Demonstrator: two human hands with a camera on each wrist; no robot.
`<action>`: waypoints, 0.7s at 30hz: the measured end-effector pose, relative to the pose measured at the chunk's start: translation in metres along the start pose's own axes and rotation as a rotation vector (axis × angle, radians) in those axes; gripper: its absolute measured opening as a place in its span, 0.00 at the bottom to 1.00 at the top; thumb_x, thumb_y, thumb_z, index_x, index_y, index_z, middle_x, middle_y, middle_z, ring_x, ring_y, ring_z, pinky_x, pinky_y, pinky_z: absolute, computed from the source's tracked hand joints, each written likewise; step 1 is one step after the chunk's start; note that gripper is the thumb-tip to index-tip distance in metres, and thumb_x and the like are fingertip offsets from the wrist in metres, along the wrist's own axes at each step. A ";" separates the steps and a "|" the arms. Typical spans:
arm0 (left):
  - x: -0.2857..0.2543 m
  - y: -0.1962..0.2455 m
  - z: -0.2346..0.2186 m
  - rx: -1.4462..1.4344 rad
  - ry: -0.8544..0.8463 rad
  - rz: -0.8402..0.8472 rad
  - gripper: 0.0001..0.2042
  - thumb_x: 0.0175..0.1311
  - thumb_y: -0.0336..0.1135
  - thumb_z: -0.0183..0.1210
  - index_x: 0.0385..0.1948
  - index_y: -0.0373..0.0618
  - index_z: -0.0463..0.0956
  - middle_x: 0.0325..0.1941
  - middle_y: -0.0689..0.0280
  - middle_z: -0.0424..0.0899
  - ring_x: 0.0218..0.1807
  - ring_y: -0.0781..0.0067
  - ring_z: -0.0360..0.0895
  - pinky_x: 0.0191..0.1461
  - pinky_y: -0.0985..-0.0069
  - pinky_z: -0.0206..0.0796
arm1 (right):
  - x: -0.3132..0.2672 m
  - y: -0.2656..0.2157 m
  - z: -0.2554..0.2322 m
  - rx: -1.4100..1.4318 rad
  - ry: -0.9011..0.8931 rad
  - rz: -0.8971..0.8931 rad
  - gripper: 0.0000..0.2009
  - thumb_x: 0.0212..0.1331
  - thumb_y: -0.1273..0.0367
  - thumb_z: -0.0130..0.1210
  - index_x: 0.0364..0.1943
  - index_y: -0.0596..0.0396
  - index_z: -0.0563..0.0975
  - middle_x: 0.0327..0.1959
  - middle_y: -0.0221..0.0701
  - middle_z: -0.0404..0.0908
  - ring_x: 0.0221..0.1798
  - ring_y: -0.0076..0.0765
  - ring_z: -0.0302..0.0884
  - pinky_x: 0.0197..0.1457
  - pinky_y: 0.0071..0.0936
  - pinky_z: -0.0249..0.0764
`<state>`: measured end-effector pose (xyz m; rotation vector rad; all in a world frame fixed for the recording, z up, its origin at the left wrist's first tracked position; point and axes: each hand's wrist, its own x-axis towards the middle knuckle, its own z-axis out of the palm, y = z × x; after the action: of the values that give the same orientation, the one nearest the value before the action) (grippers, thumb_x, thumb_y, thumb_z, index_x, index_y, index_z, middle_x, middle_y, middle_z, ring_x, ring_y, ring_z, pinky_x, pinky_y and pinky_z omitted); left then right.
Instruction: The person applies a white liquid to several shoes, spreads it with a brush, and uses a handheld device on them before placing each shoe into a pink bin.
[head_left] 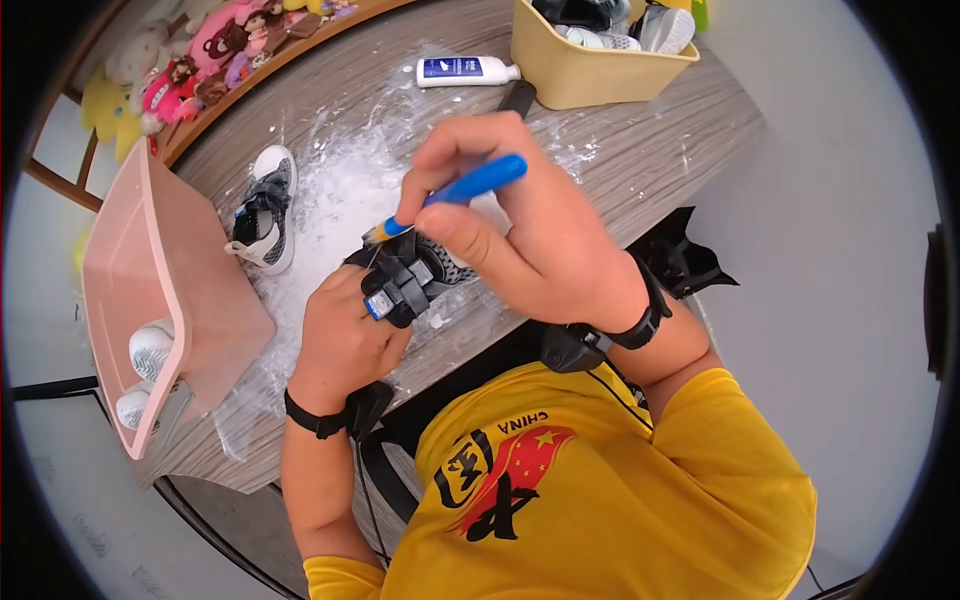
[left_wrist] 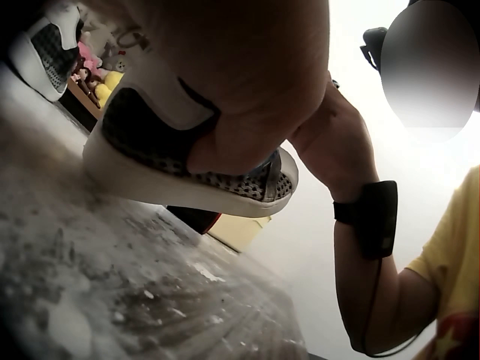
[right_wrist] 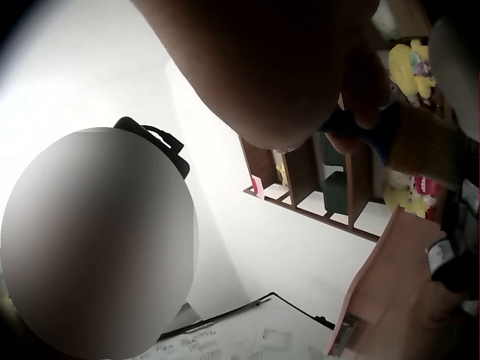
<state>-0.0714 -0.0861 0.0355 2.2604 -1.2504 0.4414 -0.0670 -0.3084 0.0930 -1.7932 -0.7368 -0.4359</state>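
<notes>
A grey-and-black mesh sneaker (head_left: 457, 268) with dark straps and a white sole is gripped by my left hand (head_left: 345, 325). In the left wrist view that sneaker (left_wrist: 187, 187) shows side-on, sole down, close over the white-smeared table. My right hand (head_left: 545, 235) pinches a blue-handled brush (head_left: 485, 180) between thumb and fingers. Its pale bristles point down and left, right at the sneaker's dark upper. The brush (right_wrist: 424, 142) appears dark in the right wrist view. A matching sneaker (head_left: 265, 210) lies on the table left of my hands.
White foam or powder covers much of the wood-grain table (head_left: 640, 165). A pink bin (head_left: 215, 260) with white-soled shoes stands left; a yellow bin (head_left: 600, 80) of shoes stands at the back. Near it lie a white bottle (head_left: 465, 71) and a black-handled item (head_left: 517, 98). Dolls (head_left: 220, 45) fill a shelf.
</notes>
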 end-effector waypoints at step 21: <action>-0.002 -0.002 0.001 -0.033 -0.005 0.008 0.09 0.44 0.26 0.62 0.30 0.46 0.82 0.32 0.65 0.82 0.37 0.59 0.79 0.44 0.68 0.73 | -0.001 0.004 -0.026 0.320 0.111 0.099 0.16 0.70 0.70 0.52 0.57 0.59 0.64 0.42 0.35 0.82 0.42 0.25 0.75 0.50 0.24 0.72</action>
<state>-0.0708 -0.0845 0.0332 2.2309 -1.2609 0.4156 -0.0635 -0.3340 0.0989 -1.4862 -0.6004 -0.3280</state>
